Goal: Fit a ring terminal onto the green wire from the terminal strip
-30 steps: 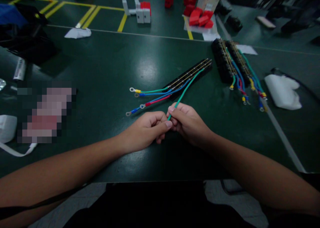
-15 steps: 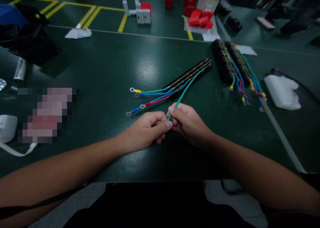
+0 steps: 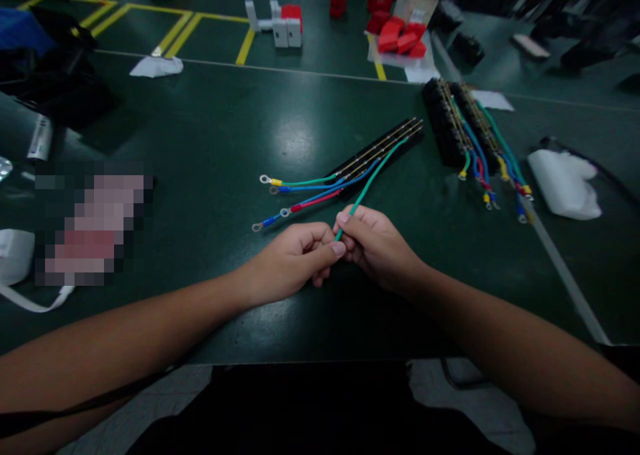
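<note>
A long black terminal strip [image 3: 381,150] lies slantwise on the dark green table [image 3: 210,142]. Blue, green and red wires with ring lugs [image 3: 295,190] fan out of its near end to the left. One green wire [image 3: 373,178] runs from the strip down to my hands. My right hand [image 3: 377,245] is closed around the wire's near end. My left hand [image 3: 293,258] is closed too, its thumb and fingertips pinched against the same end, touching the right hand. The wire's tip is hidden between the fingers.
Two more black strips with coloured wires [image 3: 467,125] lie at the right, beside a white wad [image 3: 565,182]. Red blocks [image 3: 397,35] and white blocks [image 3: 280,22] sit on the far side. A white cloth [image 3: 156,65] lies far left, a blurred patch [image 3: 87,225] at left.
</note>
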Demonstrator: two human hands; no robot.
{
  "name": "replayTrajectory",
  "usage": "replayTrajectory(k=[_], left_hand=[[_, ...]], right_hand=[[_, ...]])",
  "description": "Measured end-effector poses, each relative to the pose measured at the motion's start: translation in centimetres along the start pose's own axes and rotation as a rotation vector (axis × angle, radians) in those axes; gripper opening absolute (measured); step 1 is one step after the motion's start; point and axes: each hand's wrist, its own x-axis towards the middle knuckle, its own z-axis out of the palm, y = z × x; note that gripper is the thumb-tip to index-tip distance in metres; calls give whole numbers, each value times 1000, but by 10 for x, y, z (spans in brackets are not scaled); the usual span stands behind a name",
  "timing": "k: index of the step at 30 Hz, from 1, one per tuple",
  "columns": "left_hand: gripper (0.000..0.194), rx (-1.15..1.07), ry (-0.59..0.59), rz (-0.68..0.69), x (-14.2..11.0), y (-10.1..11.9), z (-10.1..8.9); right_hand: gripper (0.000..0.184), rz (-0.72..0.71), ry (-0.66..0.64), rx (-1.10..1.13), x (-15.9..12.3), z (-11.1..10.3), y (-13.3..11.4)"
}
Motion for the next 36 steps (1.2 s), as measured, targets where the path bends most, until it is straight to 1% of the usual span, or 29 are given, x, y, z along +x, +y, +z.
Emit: replayTrajectory(k=[36], left_hand=[[27, 36, 2, -7, -1, 2, 0]], right_hand=[[24, -5, 3, -9, 1, -1, 1]])
